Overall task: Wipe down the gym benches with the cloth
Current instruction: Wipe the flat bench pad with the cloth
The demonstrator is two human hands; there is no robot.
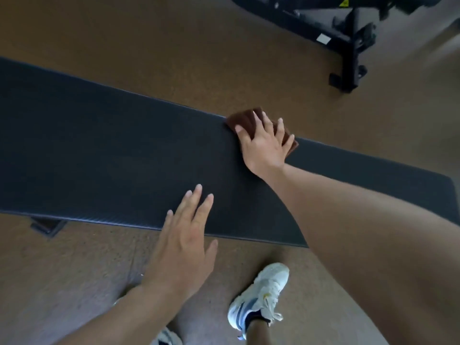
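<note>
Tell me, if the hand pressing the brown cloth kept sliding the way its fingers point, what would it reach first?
The right hand would first pass the far edge of the black bench, where the cloth already overhangs. Beyond lies only brown floor; the other bench frame seems well farther.

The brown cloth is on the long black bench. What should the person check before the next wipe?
1. Brown cloth flat under the right hand: ok.
2. Cloth fully on the long black padded bench: not ok, it overhangs the far edge.
3. Left hand open, steadying the bench's near edge: ok.
4. Bench top ahead of the cloth free of objects: ok.
5. White sneaker clear of the bench: ok.
6. Cloth damp or clean enough: cannot tell.
</note>
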